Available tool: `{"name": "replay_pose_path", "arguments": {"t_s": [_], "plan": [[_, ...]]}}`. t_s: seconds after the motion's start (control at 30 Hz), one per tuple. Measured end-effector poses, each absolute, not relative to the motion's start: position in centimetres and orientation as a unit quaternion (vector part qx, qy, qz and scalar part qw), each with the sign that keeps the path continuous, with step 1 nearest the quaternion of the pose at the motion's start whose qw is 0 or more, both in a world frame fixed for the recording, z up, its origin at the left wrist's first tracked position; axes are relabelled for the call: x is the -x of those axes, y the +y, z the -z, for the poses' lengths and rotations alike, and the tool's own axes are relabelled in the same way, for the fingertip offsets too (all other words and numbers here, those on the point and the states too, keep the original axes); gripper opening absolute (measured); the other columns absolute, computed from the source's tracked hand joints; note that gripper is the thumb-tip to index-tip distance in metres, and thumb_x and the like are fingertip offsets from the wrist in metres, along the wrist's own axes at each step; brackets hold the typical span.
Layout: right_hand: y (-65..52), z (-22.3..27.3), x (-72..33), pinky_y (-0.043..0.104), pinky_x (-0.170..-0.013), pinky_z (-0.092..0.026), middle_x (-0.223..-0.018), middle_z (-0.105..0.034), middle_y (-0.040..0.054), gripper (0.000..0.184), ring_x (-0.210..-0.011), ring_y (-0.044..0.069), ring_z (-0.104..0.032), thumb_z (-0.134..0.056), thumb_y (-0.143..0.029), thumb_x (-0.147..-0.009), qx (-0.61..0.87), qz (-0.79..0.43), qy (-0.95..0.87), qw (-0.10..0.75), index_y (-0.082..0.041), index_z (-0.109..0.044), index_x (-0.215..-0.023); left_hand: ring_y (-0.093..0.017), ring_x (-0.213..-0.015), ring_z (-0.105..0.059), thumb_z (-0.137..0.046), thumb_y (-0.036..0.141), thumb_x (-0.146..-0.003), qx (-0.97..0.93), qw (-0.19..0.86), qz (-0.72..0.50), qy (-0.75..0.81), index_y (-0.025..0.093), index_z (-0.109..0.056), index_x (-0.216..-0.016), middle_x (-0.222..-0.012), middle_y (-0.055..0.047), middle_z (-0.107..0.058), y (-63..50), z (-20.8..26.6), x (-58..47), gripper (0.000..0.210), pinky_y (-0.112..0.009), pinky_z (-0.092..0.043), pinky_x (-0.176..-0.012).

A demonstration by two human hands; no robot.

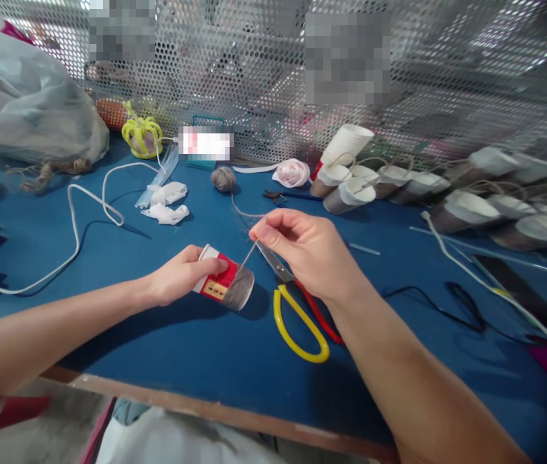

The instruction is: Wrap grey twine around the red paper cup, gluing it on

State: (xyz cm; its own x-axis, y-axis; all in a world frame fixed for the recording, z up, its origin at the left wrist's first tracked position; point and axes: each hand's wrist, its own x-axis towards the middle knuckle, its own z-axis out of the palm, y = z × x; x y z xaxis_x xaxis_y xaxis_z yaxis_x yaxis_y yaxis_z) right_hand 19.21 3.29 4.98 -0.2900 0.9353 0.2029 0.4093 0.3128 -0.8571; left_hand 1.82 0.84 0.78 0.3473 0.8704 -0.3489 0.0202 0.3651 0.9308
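Note:
My left hand (181, 274) grips a paper cup (220, 274) that lies tilted on its side, red and white with its lower end wrapped in grey yarn. Pinched between the thumb and fingers of my right hand (297, 245) is the grey yarn (249, 255), stretched taut to the wrapped end of the cup. From there the strand runs back to a grey yarn ball (223, 179) on the table. Under my right hand lie scissors (301, 322) with one yellow and one red handle, partly hidden by the wrist.
Several yarn-wrapped cups with handles (350, 193) stand at the right, near a stack of white cups (348, 145). A white cable (76, 225) crosses the left side. Glue sticks (160, 180), pliers (278, 195) and a pink rose (291, 173) lie toward the perforated metal screen (234, 84).

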Motion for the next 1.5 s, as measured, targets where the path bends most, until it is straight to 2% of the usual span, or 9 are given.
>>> {"name": "replay_pose_path", "arguments": {"t_s": [0.3,0.5,0.73,0.9,1.17,1.5], "plan": [[3.9,-3.9,-19.0,0.024,-0.052,-0.037,-0.06,-0.054,-0.0017,0.023,-0.05,0.008,-0.041,-0.055,-0.037,-0.076,0.488,-0.337,-0.737,0.323,-0.016,-0.056,-0.066,-0.008,-0.051,-0.043,-0.055,0.034,-0.07,-0.541,0.658,-0.322,0.412,0.011,-0.058,-0.066,-0.057,0.002,-0.053,0.1,-0.7,-1.4,0.023,-0.019,-0.035,-0.051],[3.9,-3.6,-18.8,0.025,-0.056,-0.037,-0.064,-0.057,0.0003,0.021,-0.055,0.01,-0.045,-0.054,-0.034,-0.076,0.496,-0.356,-0.735,0.296,-0.016,-0.056,-0.068,-0.006,-0.048,-0.031,-0.049,0.032,-0.075,-0.611,0.611,-0.322,0.388,0.012,-0.049,-0.059,-0.052,0.004,-0.041,-0.2,-0.7,-1.2,0.026,-0.018,-0.03,-0.046],[3.8,-3.2,-18.6,0.024,-0.054,-0.035,-0.061,-0.053,-0.0015,0.021,-0.055,0.01,-0.044,-0.054,-0.035,-0.075,0.491,-0.368,-0.737,0.283,-0.017,-0.055,-0.064,-0.006,-0.049,-0.028,-0.043,0.032,-0.081,-0.69,0.538,-0.319,0.365,0.013,-0.045,-0.058,-0.053,0.004,-0.037,-0.3,-0.5,-0.8,0.03,-0.018,-0.028,-0.043],[3.7,-3.0,-18.5,0.024,-0.052,-0.033,-0.057,-0.049,-0.0034,0.021,-0.053,0.009,-0.04,-0.054,-0.034,-0.075,0.491,-0.375,-0.739,0.269,-0.017,-0.055,-0.063,-0.006,-0.047,-0.031,-0.041,0.028,-0.082,-0.725,0.503,-0.321,0.343,0.013,-0.045,-0.057,-0.052,0.003,-0.04,-0.4,-0.8,-0.8,0.03,-0.017,-0.03,-0.044],[3.7,-2.8,-18.4,0.023,-0.052,-0.033,-0.058,-0.05,-0.0032,0.02,-0.053,0.009,-0.041,-0.053,-0.033,-0.076,0.49,-0.392,-0.736,0.255,-0.016,-0.055,-0.065,-0.007,-0.049,-0.033,-0.041,0.031,-0.083,-0.719,0.516,-0.315,0.344,0.012,-0.049,-0.059,-0.053,0.001,-0.042,-0.2,-0.4,-0.6,0.031,-0.018,-0.031,-0.046],[4.4,-2.6,-18.1,0.022,-0.048,-0.034,-0.057,-0.049,-0.0032,0.023,-0.05,0.009,-0.041,-0.052,-0.037,-0.076,0.482,-0.419,-0.724,0.26,-0.016,-0.053,-0.065,-0.008,-0.05,-0.04,-0.056,0.038,-0.07,-0.527,0.66,-0.382,0.375,0.01,-0.057,-0.064,-0.056,0.001,-0.05,0.1,-0.5,-1.3,0.028,-0.02,-0.035,-0.049]]}}
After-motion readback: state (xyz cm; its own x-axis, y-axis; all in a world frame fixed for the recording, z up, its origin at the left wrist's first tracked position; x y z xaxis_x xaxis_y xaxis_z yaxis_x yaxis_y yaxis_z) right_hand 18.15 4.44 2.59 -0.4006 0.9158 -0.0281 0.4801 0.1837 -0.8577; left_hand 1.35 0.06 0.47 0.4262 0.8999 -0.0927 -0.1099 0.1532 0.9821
